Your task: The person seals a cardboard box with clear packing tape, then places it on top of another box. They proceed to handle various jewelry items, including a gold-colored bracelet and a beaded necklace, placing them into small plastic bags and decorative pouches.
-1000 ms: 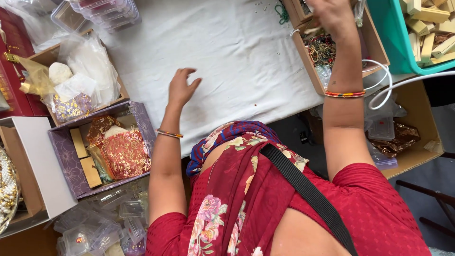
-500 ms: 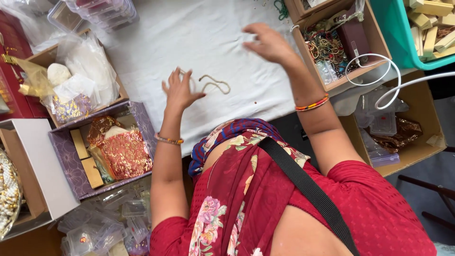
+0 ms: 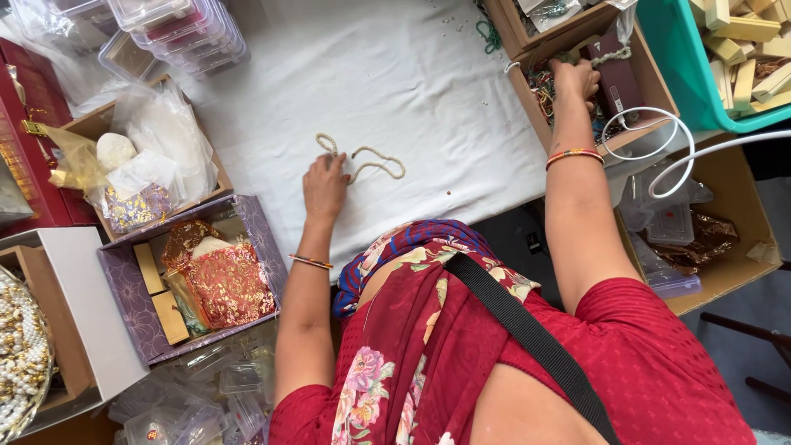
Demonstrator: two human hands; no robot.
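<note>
Right hand [image 3: 574,78] returned to box [image 3: 651,78]; one necklace [image 3: 362,158], seemingly.

Purple patterned box [image 3: 124,284], open, lower left, holding a red-and-gold pouch [image 3: 229,284]. Cardboard box [image 3: 210,165] above it with clear bags. Stacked clear plastic cases [image 3: 177,25], top left. Cardboard box [image 3: 527,103], top right. Teal bin [image 3: 667,49], far right.

Looped beige bead string [image 3: 367,159] on white cloth [image 3: 395,74]
</note>
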